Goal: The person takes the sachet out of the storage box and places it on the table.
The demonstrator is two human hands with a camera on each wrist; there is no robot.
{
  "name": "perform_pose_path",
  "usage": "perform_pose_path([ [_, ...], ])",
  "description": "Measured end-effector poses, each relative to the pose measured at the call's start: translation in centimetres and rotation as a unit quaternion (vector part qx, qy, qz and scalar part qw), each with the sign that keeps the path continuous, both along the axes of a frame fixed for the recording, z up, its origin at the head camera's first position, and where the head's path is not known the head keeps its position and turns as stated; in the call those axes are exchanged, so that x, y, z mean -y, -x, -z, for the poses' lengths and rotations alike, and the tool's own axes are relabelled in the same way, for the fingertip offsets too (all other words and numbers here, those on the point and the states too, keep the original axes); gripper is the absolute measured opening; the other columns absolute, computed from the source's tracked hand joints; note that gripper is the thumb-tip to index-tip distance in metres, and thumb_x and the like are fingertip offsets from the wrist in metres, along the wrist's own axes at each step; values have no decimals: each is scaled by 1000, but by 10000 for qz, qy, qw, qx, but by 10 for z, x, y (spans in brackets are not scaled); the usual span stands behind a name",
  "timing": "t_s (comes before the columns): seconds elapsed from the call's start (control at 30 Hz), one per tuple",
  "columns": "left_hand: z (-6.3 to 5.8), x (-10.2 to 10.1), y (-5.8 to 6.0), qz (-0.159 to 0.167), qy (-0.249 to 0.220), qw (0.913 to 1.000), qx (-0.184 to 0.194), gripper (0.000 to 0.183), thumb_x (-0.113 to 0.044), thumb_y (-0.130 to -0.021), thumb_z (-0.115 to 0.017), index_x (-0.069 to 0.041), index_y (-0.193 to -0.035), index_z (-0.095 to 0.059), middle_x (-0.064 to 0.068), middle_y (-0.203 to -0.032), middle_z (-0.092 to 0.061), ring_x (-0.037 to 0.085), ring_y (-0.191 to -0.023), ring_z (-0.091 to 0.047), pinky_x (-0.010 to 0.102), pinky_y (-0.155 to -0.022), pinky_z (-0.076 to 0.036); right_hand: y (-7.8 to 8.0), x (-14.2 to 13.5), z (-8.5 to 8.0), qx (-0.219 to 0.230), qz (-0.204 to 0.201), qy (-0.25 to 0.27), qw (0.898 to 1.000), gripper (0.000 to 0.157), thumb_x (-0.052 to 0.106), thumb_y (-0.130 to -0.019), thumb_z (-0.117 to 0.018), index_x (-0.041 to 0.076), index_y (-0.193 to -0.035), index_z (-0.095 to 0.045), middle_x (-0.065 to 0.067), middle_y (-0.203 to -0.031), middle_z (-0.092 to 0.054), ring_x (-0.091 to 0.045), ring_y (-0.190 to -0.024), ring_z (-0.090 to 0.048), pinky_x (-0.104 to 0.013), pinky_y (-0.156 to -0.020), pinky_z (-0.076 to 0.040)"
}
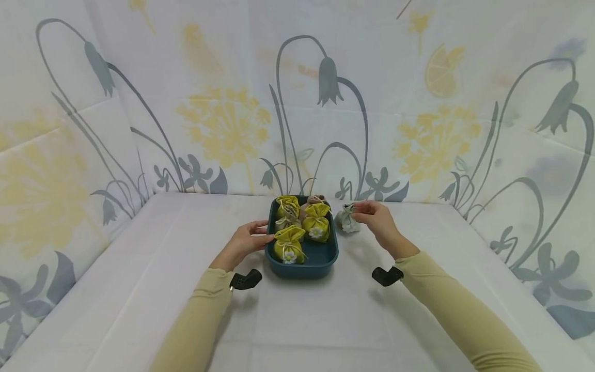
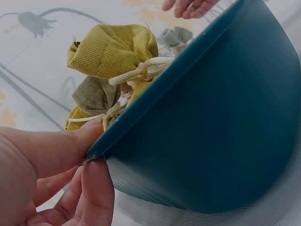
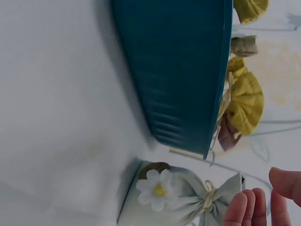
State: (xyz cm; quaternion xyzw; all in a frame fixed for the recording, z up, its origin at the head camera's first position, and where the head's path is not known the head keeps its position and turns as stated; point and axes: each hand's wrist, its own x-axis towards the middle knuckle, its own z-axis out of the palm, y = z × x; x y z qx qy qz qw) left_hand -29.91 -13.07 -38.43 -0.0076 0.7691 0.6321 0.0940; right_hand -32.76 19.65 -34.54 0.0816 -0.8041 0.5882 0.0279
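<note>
You are at a white-topped table (image 1: 316, 320) boxed in on three sides by pale, creased fabric (image 1: 162, 67) printed with grey bellflowers (image 1: 329, 77) and yellow flower heads (image 1: 228, 124): a small, screened-off tabletop space. The fabric hides the room around you, so you cannot tell whether it is a home, studio or lab.

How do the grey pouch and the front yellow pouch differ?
The grey pouch is pale, while the front yellow pouch is bright. The grey pouch stands outside the tub; the front yellow pouch sits inside. Both are tied and carry a white flower.
</note>
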Motion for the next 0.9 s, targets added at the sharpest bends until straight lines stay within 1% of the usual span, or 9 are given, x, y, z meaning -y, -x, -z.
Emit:
perform_pose_path([
  [0.07, 0, 1, 0, -3, -9, 10000, -7, 58, -11, -87, -67, -7, -139, -43, 20, -130, -46, 28, -105, -57, 37, -89, -49, 0, 4, -2, 66, -78, 4, 9999, 38, 4, -88, -61, -10, -123, -52, -13, -102, -57, -11, -87, -54, -44, -94, -43],
  [0.1, 0, 2, 0, 2, -20, 10000, -18, 58, -10, -87, -67, -7, -139, -43, 21, -130, -46, 28, -104, -57, 37, -89, -49, 0, 5, -3, 95, -138, -3, 9999, 38, 4, -88, -61, -9, -123, -52, -13, -103, -57, -11, -87, -54, -45, -95, -42],
  [0.17, 0, 2, 0, -9, -38, 10000, 0, 58, -10, -87, -67, -7, -139, -43, 20, -130, -46, 28, -104, -57, 37, -89, -49, 1, 8, -4, 147, -238, -23, 9996, 39, 5, -88, -62, -9, -123, -52, -13, -105, -56, -12, -89, -54, -42, -95, -43],
  [0.3, 0, 1, 0, 70, -27, 10000, -2, 58, -10, -87, -66, -6, -139, -41, 22, -131, -45, 29, -106, -57, 38, -90, -48, 3, 13, -7, 233, -404, -68, 9989, 41, 7, -88, -63, -8, -124, -52, -19, -113, -55, -16, -94, -54, -38, -95, -42],
  [0.43, 0, -1, 1, 32, 3, 10000, 40, 58, -11, -87, -67, -7, -139, -42, 20, -131, -46, 29, -107, -57, 38, -90, -48, 7, 19, -10, 323, -556, -123, 9979, 41, 7, -88, -62, -7, -126, -52, -23, -119, -53, -22, -101, -53, -42, -98, -39],
  [0.67, 1, -2, 1, 1, 2, 10000, 73, 59, -12, -86, -68, -9, -139, -43, 19, -132, -46, 28, -107, -57, 38, -91, -48, 11, 34, -13, 514, -597, -176, 9967, 40, 6, -89, -61, -5, -127, -52, -23, -122, -51, -33, -110, -50, -46, -100, -38],
  [0.9, 0, -2, 0, -12, -1, 10000, 64, 58, -12, -86, -68, -9, -139, -43, 19, -131, -46, 28, -107, -57, 38, -91, -47, 18, 45, -15, 595, -683, -359, 9952, 41, 6, -89, -61, -5, -128, -52, -21, -123, -53, -33, -112, -50, -45, -101, -37],
])
